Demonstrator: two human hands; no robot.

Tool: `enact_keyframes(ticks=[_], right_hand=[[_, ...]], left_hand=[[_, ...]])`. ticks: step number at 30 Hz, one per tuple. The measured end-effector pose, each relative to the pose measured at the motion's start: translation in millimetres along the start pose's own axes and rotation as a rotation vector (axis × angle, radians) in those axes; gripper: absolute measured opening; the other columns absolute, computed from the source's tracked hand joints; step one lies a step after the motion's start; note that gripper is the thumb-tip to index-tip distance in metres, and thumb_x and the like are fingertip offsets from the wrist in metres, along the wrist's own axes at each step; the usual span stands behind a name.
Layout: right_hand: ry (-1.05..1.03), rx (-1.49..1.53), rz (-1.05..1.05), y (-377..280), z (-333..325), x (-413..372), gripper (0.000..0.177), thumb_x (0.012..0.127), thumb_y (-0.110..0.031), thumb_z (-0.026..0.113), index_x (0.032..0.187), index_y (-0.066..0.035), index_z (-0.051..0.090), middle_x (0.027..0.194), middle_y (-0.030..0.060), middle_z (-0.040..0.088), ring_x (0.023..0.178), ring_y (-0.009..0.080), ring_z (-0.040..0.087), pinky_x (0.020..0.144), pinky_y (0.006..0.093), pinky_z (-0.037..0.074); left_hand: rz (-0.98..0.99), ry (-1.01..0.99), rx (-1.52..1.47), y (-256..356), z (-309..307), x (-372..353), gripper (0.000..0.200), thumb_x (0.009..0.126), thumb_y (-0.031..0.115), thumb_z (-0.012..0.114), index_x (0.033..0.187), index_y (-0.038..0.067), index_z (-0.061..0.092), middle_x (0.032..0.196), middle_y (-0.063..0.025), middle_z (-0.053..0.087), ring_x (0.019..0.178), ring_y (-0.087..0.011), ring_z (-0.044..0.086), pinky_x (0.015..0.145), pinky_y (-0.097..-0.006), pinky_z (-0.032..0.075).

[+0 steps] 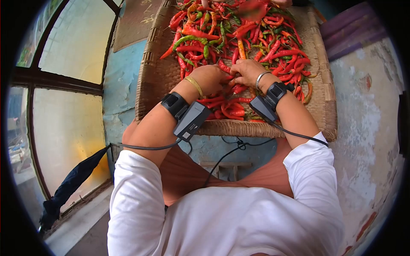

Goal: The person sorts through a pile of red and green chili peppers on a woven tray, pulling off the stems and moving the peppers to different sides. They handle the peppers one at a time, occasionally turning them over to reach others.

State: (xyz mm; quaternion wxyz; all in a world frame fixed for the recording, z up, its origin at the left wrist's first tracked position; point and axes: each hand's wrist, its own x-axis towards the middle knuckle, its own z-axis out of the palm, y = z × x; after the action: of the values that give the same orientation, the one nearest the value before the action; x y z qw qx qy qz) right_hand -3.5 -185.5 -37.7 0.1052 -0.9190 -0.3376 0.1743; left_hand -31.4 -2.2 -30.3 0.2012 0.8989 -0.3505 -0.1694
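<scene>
Red chili peppers [239,112], mixed with some green and orange ones, lie heaped in a shallow woven basket tray [322,91] in front of me. Over the near part of the heap, my left hand [208,80] has its fingers curled in, their tips partly hidden. Close beside it, my right hand [250,72] is bent inward, thumb and fingers closed. A red chili pepper [229,78] shows between the two hands, touching the fingers of both. A long orange chili pepper [241,49] lies just beyond my right hand.
At the far edge, parts of another person's hands [282,2] show near blurred red peppers. Windows [68,128] and a folded dark umbrella [77,175] are on the left; a peeling wall [363,106] is on the right. Black cables [230,150] hang below the tray from my wrist devices.
</scene>
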Motion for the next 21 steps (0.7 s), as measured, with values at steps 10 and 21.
enact_keyframes(ticks=[10,21], right_hand=[[-0.136,-0.166,0.034,-11,-10,-3,0.018,0.069,-0.012,0.060,0.087,-0.011,0.058,0.090,0.0096,0.055,0.090,0.0280,0.054,0.074,0.0391,0.044],[0.182,0.998,0.162,10,-32,-19,0.013,0.079,-0.010,0.054,0.088,-0.003,0.058,0.077,0.0068,0.060,0.067,0.0154,0.058,0.056,0.0265,0.048]], left_hand=[[-0.163,0.004,0.178,-6,0,1,0.019,0.070,0.020,0.059,0.083,0.007,0.061,0.086,-0.0117,0.061,0.083,-0.0282,0.059,0.069,-0.0390,0.048],[-0.189,0.021,0.208,2,-10,-2,0.014,0.071,0.018,0.055,0.075,0.007,0.062,0.077,-0.0108,0.062,0.076,-0.0284,0.060,0.063,-0.0390,0.049]])
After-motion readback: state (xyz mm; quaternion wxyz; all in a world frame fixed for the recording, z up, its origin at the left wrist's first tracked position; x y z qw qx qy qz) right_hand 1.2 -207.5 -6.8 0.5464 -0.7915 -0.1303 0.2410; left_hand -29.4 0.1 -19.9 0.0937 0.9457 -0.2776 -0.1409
